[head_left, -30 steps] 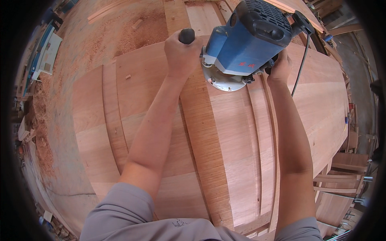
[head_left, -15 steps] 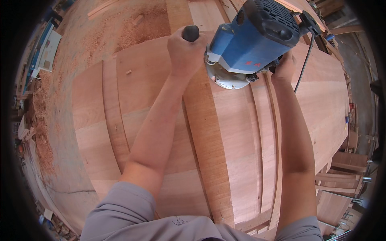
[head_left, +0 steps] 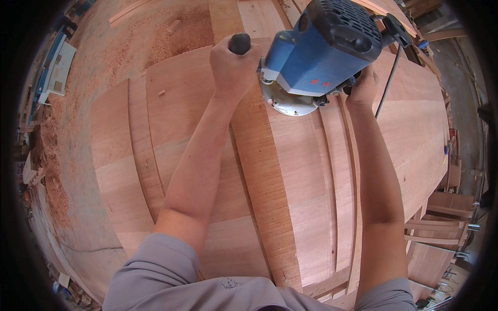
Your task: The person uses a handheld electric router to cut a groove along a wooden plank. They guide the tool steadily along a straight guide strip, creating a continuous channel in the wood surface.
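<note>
A blue and black plunge router (head_left: 324, 52) stands on a large wooden panel (head_left: 176, 114) toward the far side, its round metal base (head_left: 288, 103) resting over the boards. My left hand (head_left: 233, 70) is closed around the router's left black knob, the knob's end poking out above the fist. On the other side, my right hand (head_left: 363, 85) grips the right handle, partly hidden behind the motor body. Both arms reach forward over the panel. What the cutter touches is hidden under the base.
Raised strips (head_left: 142, 145) run lengthwise along the panel, and a darker brown board (head_left: 259, 192) lies along its middle. Reddish wood shavings (head_left: 124, 57) cover the floor at the far left. A black cord (head_left: 388, 83) trails behind my right hand. Wooden pieces (head_left: 441, 228) are stacked at the right.
The router and both hands have shifted slightly left in view. The panel has shifted a little left as well. My grip on both handles is the same.
</note>
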The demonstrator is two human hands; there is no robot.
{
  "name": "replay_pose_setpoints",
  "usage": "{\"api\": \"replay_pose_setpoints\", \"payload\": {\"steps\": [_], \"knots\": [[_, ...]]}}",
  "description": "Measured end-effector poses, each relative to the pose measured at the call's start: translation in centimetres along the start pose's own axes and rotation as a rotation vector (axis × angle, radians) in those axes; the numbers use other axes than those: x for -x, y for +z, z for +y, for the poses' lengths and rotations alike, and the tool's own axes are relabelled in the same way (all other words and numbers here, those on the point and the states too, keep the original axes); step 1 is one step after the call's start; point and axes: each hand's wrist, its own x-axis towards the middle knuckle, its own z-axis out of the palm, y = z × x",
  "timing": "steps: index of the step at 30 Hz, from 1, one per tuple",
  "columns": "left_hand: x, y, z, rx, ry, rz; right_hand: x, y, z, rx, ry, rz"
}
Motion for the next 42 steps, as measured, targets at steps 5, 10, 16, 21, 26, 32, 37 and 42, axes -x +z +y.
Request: {"api": "replay_pose_setpoints", "payload": {"steps": [5,10,16,21,26,32,37,42], "knots": [[-0.2,0.0,0.2,0.001,0.011,0.0,-0.1,-0.7,-0.1,0.031,0.013,-0.02],[-0.1,-0.1,0.2,0.031,-0.011,-0.016,-0.2,-0.5,0.4,0.018,-0.014,-0.011],[-0.1,-0.1,0.9,0.026,-0.007,-0.035,-0.4,-0.7,0.2,0.003,-0.025,-0.007],[0.0,-0.2,1.4,0.008,-0.004,-0.025,0.0,-0.5,-0.1,0.02,-0.02,0.011],[-0.2,-0.3,1.2,0.011,-0.001,-0.032,0.0,-0.7,-0.1,0.014,0.01,-0.006],[-0.3,-0.1,1.4,-0.005,0.006,-0.039,-0.1,-0.8,-0.1,-0.009,0.034,0.015],[-0.4,-0.3,1.1,0.014,-0.009,-0.034,0.7,-0.3,-0.7,0.012,0.05,0.026],[0.0,0.0,1.8,0.073,-0.03,-0.02,-0.4,-1.2,0.2,0.042,0.039,-0.024]]}}
